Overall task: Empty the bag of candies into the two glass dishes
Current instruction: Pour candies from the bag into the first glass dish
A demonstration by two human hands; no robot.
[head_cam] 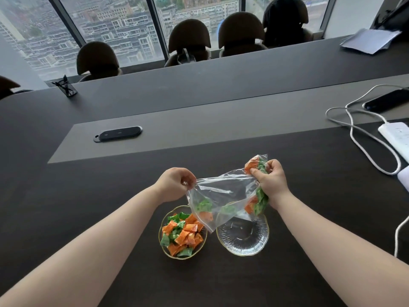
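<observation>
So you've got the clear plastic bag (223,193) stretched out in the air between both hands, just above the two glass dishes near the table's (66,196) near edge. Your left hand (174,185) is pinching one corner of the bag, fingers closed on the plastic, and your right hand (271,182) is clenched around the other end, bunching it up with a clump of orange and green candies trapped inside your grip. A few loose candies (204,210) are sitting in the low sagging part of the bag, which hangs over the gap between the dishes and overlaps both rims a bit. The left dish (162,243) is already heaped with orange and green wrapped candies (181,234), while the right dish (243,247) right beside it looks bare, just ribbed glass with a gold-ish rim. Further out toward the middle of the table there's a flat black oval plate (118,134) set into the surface, and over by the right edge a white power strip (396,134) with a white cable (358,138) looping around, plus a dark phone (387,100) behind it. Some papers (369,41) sit at the far right corner.
</observation>
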